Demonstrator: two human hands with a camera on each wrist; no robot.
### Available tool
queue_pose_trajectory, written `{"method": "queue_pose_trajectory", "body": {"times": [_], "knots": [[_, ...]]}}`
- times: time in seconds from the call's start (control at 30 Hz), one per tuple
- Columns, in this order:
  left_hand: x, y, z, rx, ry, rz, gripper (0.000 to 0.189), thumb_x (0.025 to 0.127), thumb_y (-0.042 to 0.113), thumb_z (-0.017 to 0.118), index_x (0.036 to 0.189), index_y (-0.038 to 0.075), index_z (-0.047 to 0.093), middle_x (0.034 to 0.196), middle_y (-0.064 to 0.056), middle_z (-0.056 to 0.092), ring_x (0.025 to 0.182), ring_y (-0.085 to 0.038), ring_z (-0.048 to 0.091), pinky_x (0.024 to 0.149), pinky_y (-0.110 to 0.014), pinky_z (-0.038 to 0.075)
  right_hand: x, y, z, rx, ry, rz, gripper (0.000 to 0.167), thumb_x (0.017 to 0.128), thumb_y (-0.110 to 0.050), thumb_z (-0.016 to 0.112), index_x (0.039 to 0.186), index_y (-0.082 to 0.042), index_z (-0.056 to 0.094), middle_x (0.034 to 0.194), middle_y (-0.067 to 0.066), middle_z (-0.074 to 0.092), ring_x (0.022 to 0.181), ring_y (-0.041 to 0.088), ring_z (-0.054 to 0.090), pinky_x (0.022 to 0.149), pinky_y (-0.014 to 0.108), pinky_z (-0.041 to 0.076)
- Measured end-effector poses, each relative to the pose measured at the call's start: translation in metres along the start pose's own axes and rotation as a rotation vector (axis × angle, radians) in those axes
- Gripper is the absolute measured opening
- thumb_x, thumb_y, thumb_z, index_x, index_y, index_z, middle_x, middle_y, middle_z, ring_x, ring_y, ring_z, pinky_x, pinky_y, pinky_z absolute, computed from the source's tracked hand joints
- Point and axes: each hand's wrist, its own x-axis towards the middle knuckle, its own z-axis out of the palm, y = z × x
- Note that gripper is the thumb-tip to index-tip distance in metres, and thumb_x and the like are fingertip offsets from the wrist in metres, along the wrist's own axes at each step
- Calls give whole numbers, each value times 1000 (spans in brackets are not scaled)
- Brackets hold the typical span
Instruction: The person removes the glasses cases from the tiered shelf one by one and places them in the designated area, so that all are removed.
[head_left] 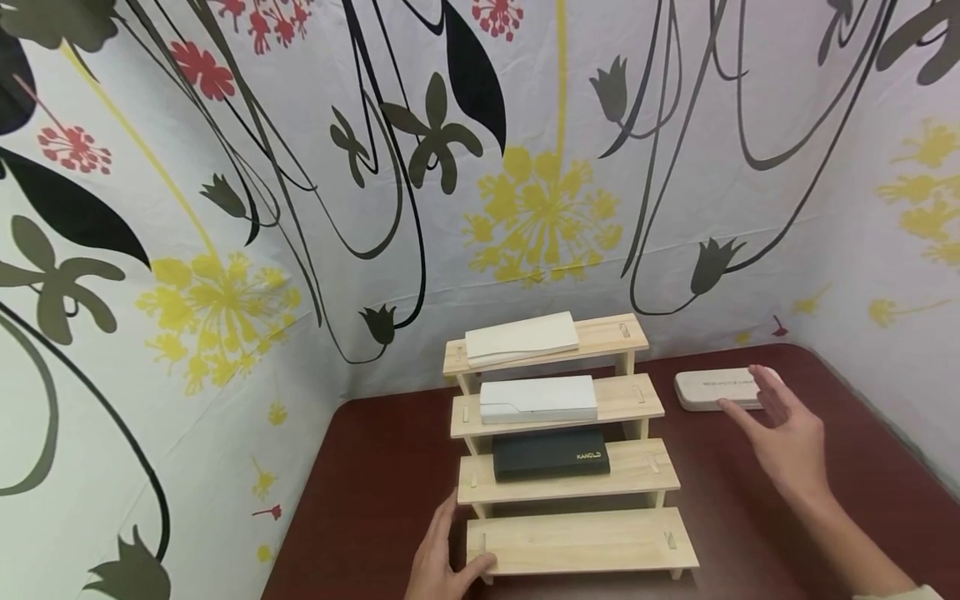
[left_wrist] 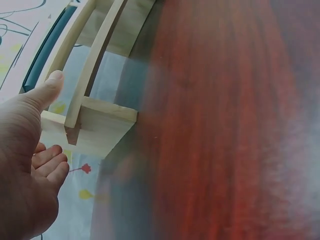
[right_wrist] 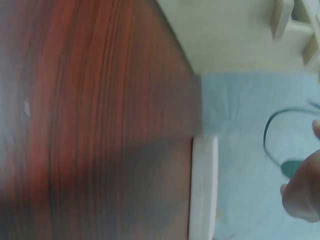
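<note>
A light wooden stand of stepped shelves is on the dark red tabletop. My left hand is at its lower left end, fingers relaxed along the side and thumb at the lowest shelf's corner; whether the thumb touches is hard to tell. In the left wrist view that thumb points across the stand's end. To the right of the stand lies a white oblong case with small lettering. My right hand hovers by its right end, fingers spread and holding nothing. The right wrist view shows only the edge of this hand.
On the stand's upper shelves are a white box at the top, another white box below it, then a black lettered box. Behind the table hangs white flower-printed cloth, which also runs along both sides.
</note>
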Motion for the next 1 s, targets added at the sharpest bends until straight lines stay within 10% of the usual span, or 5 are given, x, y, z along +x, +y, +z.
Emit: {"method": "queue_pose_trajectory", "body": {"times": [0.43,1.0], "knots": [[21,7,-11,-83,156,41,108,86,29,93,169,12,26,169,-2,38,150,-26,43,116,-35,42,-49,-41,33,214,-177,-261,80,86,16,80,158,-5,51,158,12,54,144,7,50,111,18,40],[42,23,-7,-182,79,-27,106,90,42,87,171,19,23,172,-4,31,155,-26,34,119,-56,35,-104,-58,62,297,-361,-258,102,86,15,80,169,-8,25,177,7,16,148,-4,36,103,17,44]]}}
